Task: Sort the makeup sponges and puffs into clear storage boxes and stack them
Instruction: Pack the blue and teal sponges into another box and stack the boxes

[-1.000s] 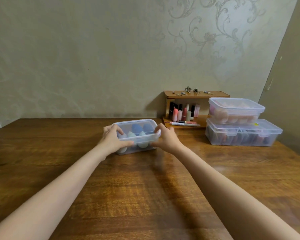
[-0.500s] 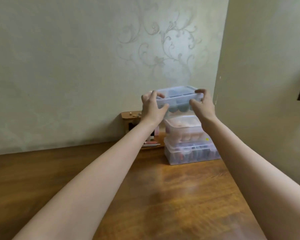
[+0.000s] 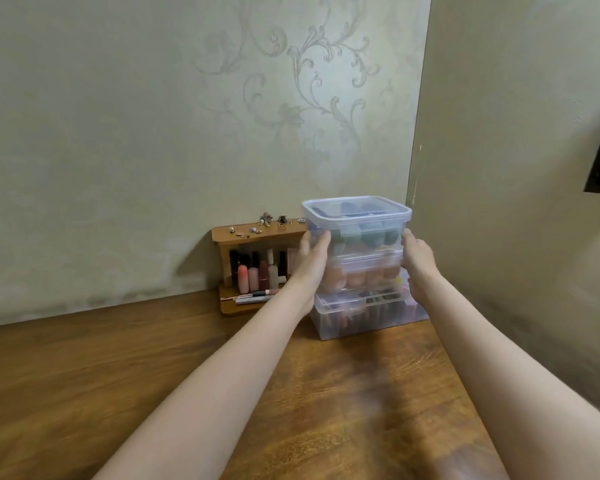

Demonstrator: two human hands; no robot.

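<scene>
We hold the lidded box of blue-green sponges point(image 3: 355, 223) between our left hand point(image 3: 311, 261) and right hand point(image 3: 417, 259), fingers curled on its two sides, so it stays level. It sits on the box of orange sponges point(image 3: 361, 273) between our wrists, probably to line up the stack before we let go.

1. No legible text, label, brand, number or sign was found.
2. A small yellow sticker point(image 3: 399, 280) on the stacked clear boxes point(image 3: 357, 271) was too blurred to read.
</scene>
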